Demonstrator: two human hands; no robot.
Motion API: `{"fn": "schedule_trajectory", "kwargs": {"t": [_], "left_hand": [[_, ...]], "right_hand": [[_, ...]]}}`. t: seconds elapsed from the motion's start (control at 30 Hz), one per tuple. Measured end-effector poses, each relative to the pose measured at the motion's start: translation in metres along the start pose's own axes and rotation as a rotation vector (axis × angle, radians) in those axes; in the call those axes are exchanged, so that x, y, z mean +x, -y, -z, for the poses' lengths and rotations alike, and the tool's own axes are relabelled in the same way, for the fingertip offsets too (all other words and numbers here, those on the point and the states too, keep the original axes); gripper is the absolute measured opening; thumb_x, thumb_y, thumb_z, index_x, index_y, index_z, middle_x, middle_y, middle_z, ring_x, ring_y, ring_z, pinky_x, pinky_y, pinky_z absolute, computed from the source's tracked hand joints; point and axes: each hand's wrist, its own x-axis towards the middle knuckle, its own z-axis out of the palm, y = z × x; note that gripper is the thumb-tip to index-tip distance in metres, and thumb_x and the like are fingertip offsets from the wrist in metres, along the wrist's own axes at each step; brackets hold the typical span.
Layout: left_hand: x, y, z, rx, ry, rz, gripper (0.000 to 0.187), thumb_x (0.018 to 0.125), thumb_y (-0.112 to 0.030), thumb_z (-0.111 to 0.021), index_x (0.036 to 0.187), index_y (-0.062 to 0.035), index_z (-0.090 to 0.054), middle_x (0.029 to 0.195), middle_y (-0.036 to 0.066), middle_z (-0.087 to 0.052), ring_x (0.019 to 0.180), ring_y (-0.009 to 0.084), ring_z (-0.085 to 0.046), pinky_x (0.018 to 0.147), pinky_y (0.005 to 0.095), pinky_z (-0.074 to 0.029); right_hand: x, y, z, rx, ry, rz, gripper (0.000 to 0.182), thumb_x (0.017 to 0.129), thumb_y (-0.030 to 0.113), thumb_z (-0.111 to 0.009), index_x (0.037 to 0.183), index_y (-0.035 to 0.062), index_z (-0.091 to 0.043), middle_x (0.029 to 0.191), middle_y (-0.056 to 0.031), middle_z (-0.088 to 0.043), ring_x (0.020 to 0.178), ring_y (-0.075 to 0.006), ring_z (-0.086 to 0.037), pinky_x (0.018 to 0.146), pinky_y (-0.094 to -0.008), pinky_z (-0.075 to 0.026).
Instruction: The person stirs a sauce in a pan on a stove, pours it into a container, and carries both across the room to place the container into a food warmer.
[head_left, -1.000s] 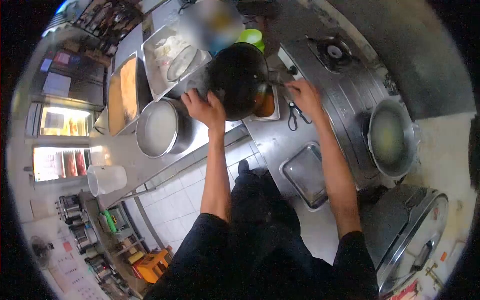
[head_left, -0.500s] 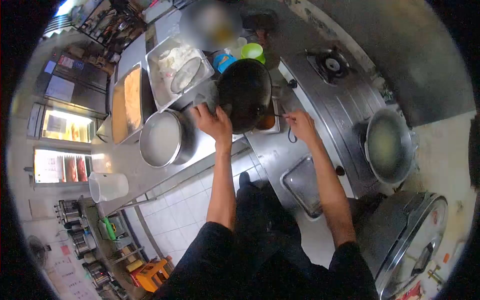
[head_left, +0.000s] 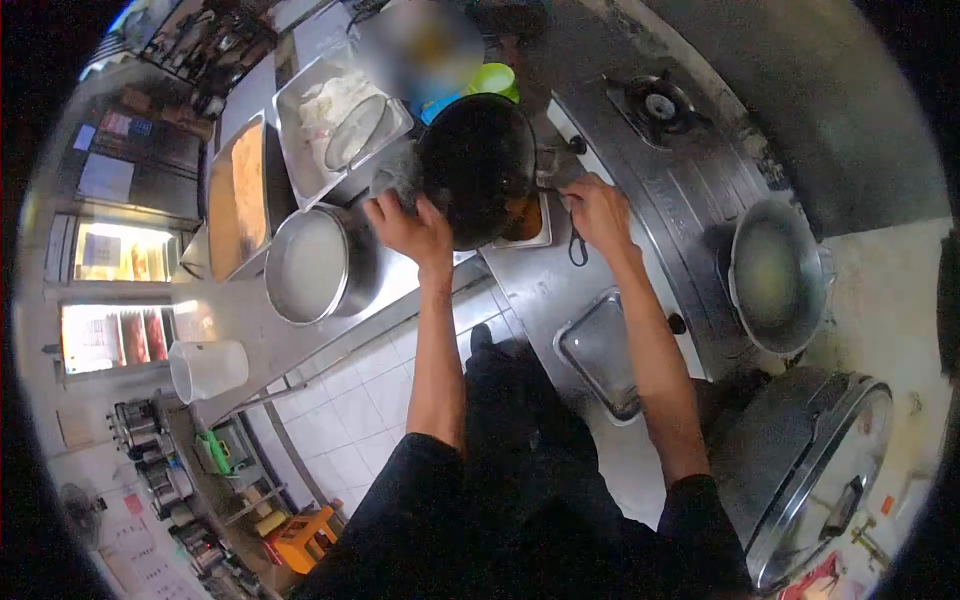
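A dark wok (head_left: 475,165) is held up in front of me, its round black face toward me. My left hand (head_left: 418,228) is closed at the wok's left edge, with a grey cloth (head_left: 397,175) bunched at its fingers. To the right of the wok, my right hand (head_left: 598,212) pinches a thin dark handle, mostly hidden by the fingers; a black loop (head_left: 578,248) hangs below it. Under the wok's lower right edge sits a metal pan (head_left: 541,236) with orange-brown contents, partly covered by the wok.
At left stand a pot of whitish liquid (head_left: 308,268), a tray of white powder with a sieve (head_left: 352,133), and a long pan (head_left: 222,215) of orange-brown crumbs. On the right are a stove (head_left: 655,185), another wok (head_left: 782,280) and a large lidded cooker (head_left: 820,480). A rectangular tray (head_left: 590,370) lies nearer me.
The wok and both hands appear slightly higher and to the left, as the view shifts too. My right hand has come nearer the wok's right side, and more of the thin handle is hidden.
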Motion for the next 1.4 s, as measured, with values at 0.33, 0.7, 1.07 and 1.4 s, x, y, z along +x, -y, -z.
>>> {"fn": "schedule_trajectory", "kwargs": {"t": [0.33, 0.7, 1.07, 1.4], "left_hand": [[0.003, 0.007, -0.003, -0.050, 0.013, -0.021, 0.026, 0.077, -0.013, -0.059, 0.095, 0.0035, -0.050, 0.086, 0.022, -0.041, 0.078, 0.0429, -0.046, 0.066, 0.0487, -0.037], [0.009, 0.011, -0.002, -0.012, 0.019, 0.060, 0.024, 0.073, -0.004, -0.058, 0.094, 0.0039, -0.051, 0.088, 0.020, -0.044, 0.080, 0.0420, -0.049, 0.069, 0.0473, -0.041], [0.012, 0.012, -0.003, -0.007, 0.020, 0.068, 0.024, 0.068, -0.003, -0.060, 0.089, 0.0023, -0.049, 0.087, 0.021, -0.044, 0.078, 0.0443, -0.048, 0.067, 0.0495, -0.039], [0.011, 0.011, -0.003, -0.061, 0.022, 0.056, 0.025, 0.074, -0.006, -0.057, 0.096, 0.0027, -0.050, 0.089, 0.021, -0.042, 0.079, 0.0428, -0.047, 0.069, 0.0487, -0.039]], "right_hand": [[-0.001, 0.005, 0.010, 0.120, -0.009, -0.091, 0.015, 0.081, 0.012, -0.066, 0.093, 0.0101, -0.074, 0.099, -0.0136, -0.068, 0.091, -0.0347, -0.065, 0.081, -0.0422, -0.051], [-0.009, -0.008, -0.002, 0.066, -0.017, -0.143, 0.017, 0.083, 0.014, -0.064, 0.097, 0.0120, -0.073, 0.095, -0.0147, -0.069, 0.088, -0.0333, -0.066, 0.078, -0.0428, -0.051], [-0.011, -0.004, -0.002, 0.076, 0.027, -0.128, 0.017, 0.083, 0.014, -0.063, 0.097, 0.0085, -0.072, 0.095, -0.0161, -0.068, 0.088, -0.0348, -0.065, 0.079, -0.0421, -0.051], [-0.017, -0.014, -0.013, 0.041, 0.131, -0.184, 0.017, 0.085, 0.019, -0.063, 0.098, 0.0145, -0.073, 0.080, -0.0115, -0.070, 0.082, -0.0322, -0.067, 0.077, -0.0411, -0.052]]}}
